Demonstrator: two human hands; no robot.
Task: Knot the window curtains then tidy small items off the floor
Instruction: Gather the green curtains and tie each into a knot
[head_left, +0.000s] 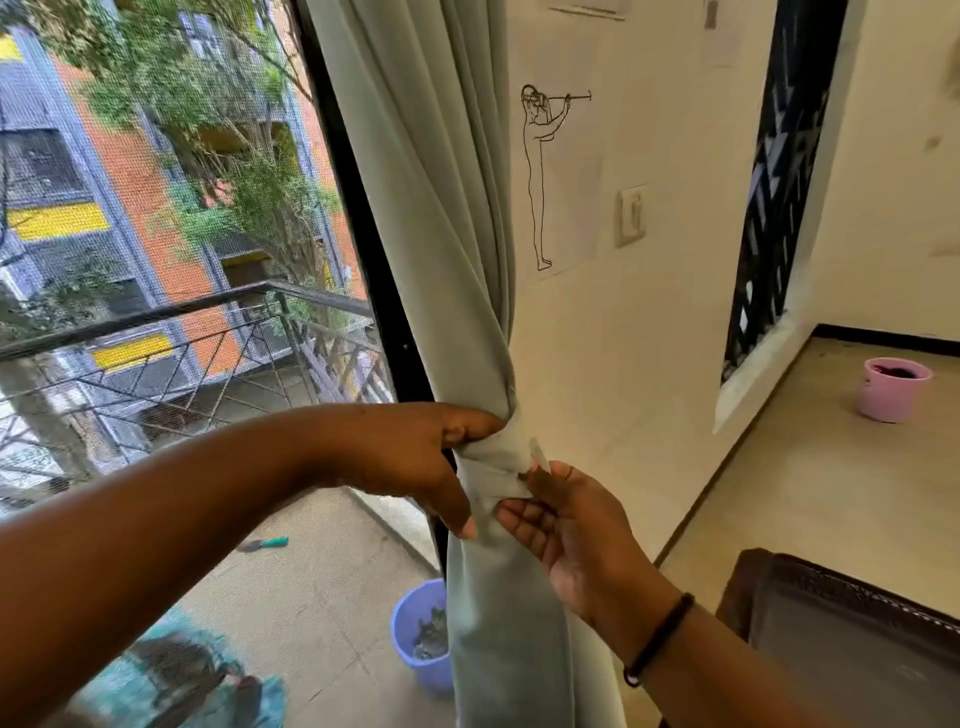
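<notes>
Matt sage cloth curtain (447, 234), smooth pink plastic pot (891, 389), lilac plastic bucket (410, 631), matt painted wall (649, 322)

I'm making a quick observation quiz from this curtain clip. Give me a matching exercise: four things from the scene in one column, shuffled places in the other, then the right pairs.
Things
1. pink pot
2. purple bucket
3. line drawing
4. left hand

Places
A. taped on the wall, right of the curtain
B. outside on the balcony floor, partly behind the curtain
C. gripping the curtain at the knot
D. on the floor inside, near the far wall

Pairs: 1-D, 2-B, 3-A, 4-C
</notes>
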